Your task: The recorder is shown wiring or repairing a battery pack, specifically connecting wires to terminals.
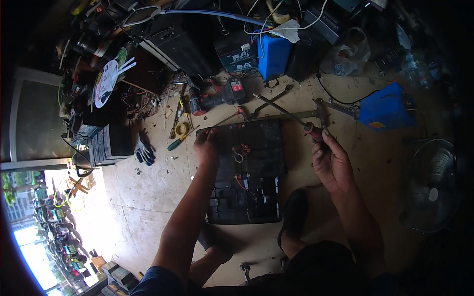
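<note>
My right hand (332, 164) grips a screwdriver (286, 111) by its red and dark handle, raised off the floor, its long shaft slanting up to the left. Between my feet lies a black battery case (256, 148) with small red terminal parts and short wires on top; its near end shows an open, ribbed interior. At the case's far left corner, the fingers of my left hand (206, 147) are closed together. Whatever they pinch is too small and dark to make out.
Left of the case lie a green-handled screwdriver (181, 138), yellow tape (180, 129) and a glove (143, 150). Beyond it are a cordless drill (224, 93), a hammer (321, 112) and a blue battery pack (274, 55). A blue box (387, 106) and a fan (433, 187) stand right.
</note>
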Demonstrator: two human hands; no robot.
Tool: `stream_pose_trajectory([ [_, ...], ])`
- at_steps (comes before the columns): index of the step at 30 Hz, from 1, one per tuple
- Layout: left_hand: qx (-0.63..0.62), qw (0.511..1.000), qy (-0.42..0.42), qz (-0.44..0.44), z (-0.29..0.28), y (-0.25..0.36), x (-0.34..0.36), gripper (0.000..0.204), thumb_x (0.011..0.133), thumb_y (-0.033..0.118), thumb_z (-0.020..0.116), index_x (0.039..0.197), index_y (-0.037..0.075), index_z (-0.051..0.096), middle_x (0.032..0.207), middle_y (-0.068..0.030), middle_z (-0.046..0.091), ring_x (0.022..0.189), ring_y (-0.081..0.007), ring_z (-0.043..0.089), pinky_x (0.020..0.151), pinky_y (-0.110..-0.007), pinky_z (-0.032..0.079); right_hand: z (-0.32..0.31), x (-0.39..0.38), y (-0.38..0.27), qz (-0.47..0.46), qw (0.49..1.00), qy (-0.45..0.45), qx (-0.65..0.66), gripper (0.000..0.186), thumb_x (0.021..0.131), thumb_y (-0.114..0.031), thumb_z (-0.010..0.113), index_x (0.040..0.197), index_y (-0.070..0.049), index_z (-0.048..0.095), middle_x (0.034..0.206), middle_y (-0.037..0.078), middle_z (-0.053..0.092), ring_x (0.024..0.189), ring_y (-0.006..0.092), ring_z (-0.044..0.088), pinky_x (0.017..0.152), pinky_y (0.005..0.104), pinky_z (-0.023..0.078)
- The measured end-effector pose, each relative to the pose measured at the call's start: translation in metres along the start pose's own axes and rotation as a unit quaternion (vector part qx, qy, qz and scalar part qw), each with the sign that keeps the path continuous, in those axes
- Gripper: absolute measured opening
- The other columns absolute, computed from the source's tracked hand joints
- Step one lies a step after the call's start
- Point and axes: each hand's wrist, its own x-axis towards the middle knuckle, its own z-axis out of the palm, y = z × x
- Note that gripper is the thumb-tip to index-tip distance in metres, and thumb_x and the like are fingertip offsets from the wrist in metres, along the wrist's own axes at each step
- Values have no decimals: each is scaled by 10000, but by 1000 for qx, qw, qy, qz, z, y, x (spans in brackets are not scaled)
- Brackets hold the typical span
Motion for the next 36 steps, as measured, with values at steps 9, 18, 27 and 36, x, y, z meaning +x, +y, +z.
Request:
stream_pose_trajectory([
  [9, -93, 984, -6, -149, 34, 27, -4, 230, 1009, 204, 631, 1073, -11, 682, 933, -60, 709, 767, -147, 667, 691, -287, 539, 0, 0, 0, 5, 1000, 3, -17, 234, 1007, -214, 636, 1144, -24, 646, 1184, 76, 693, 783, 23, 603, 699, 155, 523],
  [18, 112, 975, -128, -145, 25, 21, 1, 225, 999, 212, 651, 1061, 6, 714, 863, -33, 717, 728, -103, 646, 673, -240, 504, -1, 6, 4, -27, 997, -3, -70, 183, 1001, -238, 651, 1076, -71, 647, 1160, 83, 704, 800, 36, 604, 697, 179, 518],
  [27, 130, 983, -128, 0, 19, 6, 3, 274, 969, 110, 657, 1204, -30, 664, 990, -70, 732, 783, -121, 656, 711, -261, 523, -18, 33, 41, -79, 983, 75, -151, 250, 919, -162, 769, 1054, -61, 585, 961, 36, 653, 831, 113, 657, 741, 255, 553],
  [36, 51, 991, -106, -62, 41, 32, -14, 214, 965, 135, 660, 1103, -21, 708, 868, -37, 704, 704, -91, 606, 653, -253, 480, -33, 67, 82, -130, 968, 110, -186, 312, 911, -141, 781, 1103, -34, 560, 970, 56, 660, 819, 119, 669, 743, 276, 577],
])
